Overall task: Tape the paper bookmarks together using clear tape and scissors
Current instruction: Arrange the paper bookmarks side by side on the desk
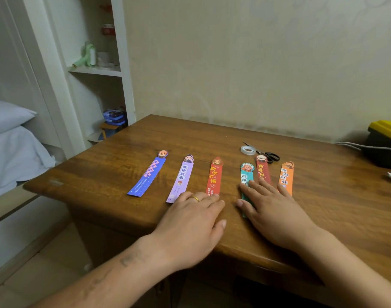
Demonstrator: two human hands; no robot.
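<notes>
Brown wood worktop (123,165) carries six bookmarks in a loose row, all apart from each other: blue (148,174), purple (181,178), red (214,176), teal (245,174), dark red (263,168) and orange (287,176). The tape roll (248,150) and scissors (265,154) lie just behind the right-hand bookmarks, the scissors handles touching or nearly touching the dark red one's top.

The left hand (190,223) lies flat, palm down, fingers (203,197) close together, their tips over the near ends of the purple and red bookmarks. The right hand (272,210) is also flat, fingers (264,186) spread, resting on the lower parts of the teal, dark red and orange ones. Neither hand pinches anything.

This looks like the very start: nothing is joined and the tape is untouched. The hands seem to be squaring or gathering the strips. Next, two neighbours need sliding edge to edge, then one hand must reach past them for the tape.

The near edge of the worktop runs right under the wrists, and the blue and purple bookmarks end close to it, so pulling them nearer risks tipping them off. The far half of the worktop is mostly bare, with good room to shift strips back. A yellow-lidded box (384,138) and a cable (350,145) crowd the far right corner.
</notes>
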